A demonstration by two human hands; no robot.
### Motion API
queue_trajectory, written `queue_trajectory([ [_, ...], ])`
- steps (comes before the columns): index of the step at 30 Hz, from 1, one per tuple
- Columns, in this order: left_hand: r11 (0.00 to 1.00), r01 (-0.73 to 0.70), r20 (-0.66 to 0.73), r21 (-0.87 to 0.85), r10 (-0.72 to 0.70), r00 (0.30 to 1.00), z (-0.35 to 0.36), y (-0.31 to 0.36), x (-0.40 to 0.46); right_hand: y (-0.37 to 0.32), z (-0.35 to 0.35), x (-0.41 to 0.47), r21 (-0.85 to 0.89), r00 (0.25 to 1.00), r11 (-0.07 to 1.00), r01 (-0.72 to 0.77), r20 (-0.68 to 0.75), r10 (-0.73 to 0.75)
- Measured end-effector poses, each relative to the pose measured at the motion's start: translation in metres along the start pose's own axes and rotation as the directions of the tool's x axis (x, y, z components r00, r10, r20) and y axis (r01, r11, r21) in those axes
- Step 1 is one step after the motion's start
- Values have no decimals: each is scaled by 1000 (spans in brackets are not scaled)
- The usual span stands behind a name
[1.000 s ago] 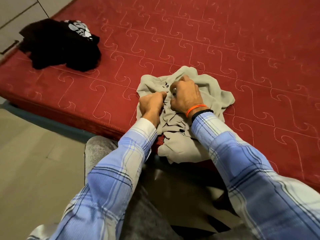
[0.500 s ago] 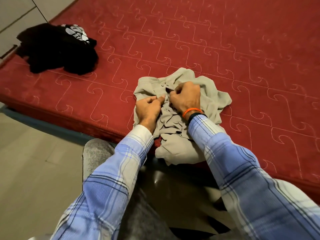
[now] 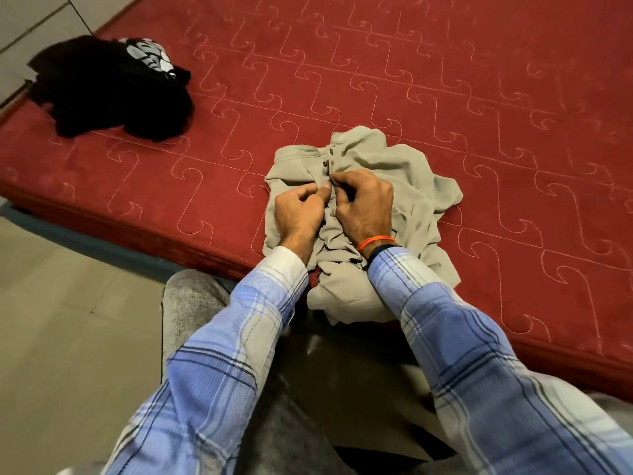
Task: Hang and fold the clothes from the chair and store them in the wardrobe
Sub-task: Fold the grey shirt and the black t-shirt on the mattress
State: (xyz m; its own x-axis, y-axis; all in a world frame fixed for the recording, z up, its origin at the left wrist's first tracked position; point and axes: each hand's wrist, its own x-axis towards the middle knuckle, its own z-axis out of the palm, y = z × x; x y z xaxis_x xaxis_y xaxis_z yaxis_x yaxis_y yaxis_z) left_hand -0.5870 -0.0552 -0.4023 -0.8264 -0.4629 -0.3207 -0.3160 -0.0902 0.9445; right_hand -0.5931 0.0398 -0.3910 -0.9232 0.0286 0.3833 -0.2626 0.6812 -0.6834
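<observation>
The beige shirt (image 3: 404, 173) lies crumpled at the red mattress (image 3: 445, 80) edge; left hand (image 3: 298, 214) and right hand (image 3: 364, 207) pinch its buttoned placket, fingers curled.

Left hand (image 3: 298, 214) and right hand (image 3: 364, 207) pinch beige shirt (image 3: 404, 173) placket.

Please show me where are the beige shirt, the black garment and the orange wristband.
beige shirt (image 3: 404, 166): head view, upper right fabric.
black garment (image 3: 113, 94): head view, middle of the pile.
orange wristband (image 3: 375, 241): head view, band on right wrist.
</observation>
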Motion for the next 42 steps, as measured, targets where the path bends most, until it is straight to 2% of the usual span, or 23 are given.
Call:
queue_trajectory([
  [4, 999, -32, 27, -41, 33, 999, -2, -3, 1, 0, 0, -1, 70, 998, 997, -29, -54, 33],
  [8, 998, -45, 32, -47, 47, 998, -2, -3, 1, 4, 0, -1, 129, 997, 989, -72, -24, 76],
  [13, 999, 37, 50, -34, -35, 998, -3, -3, 3, 6, 1, -2, 117, 998, 991, -62, -11, 64],
  [16, 998, 55, 85, -5, -54, 995, -3, -5, 5, 6, 2, -3, 54, 1000, 998, -15, -14, 16],
  [19, 995, 90, 120, -43, -84, 989, -2, -4, 5, 5, 2, -4, 61, 999, 998, -22, -22, 23],
  [22, 993, 114, 89, -32, -111, 990, -2, -4, 7, 5, 1, -3, 109, 995, 989, -99, -10, 101],
  [28, 991, 135, 34, 24, -136, 990, 2, -3, 9, 5, 2, -1, 98, 986, 981, -166, 31, 164],
  [36, 989, 143, 53, 32, -145, 988, -1, 15, 2, 2, -2, 4, 185, 965, 947, -262, 47, 257],
  [42, 992, 128, -67, -1, -128, 989, 5, 41, 21, -2, -12, 10, 221, 942, 916, -336, 104, 320],
])
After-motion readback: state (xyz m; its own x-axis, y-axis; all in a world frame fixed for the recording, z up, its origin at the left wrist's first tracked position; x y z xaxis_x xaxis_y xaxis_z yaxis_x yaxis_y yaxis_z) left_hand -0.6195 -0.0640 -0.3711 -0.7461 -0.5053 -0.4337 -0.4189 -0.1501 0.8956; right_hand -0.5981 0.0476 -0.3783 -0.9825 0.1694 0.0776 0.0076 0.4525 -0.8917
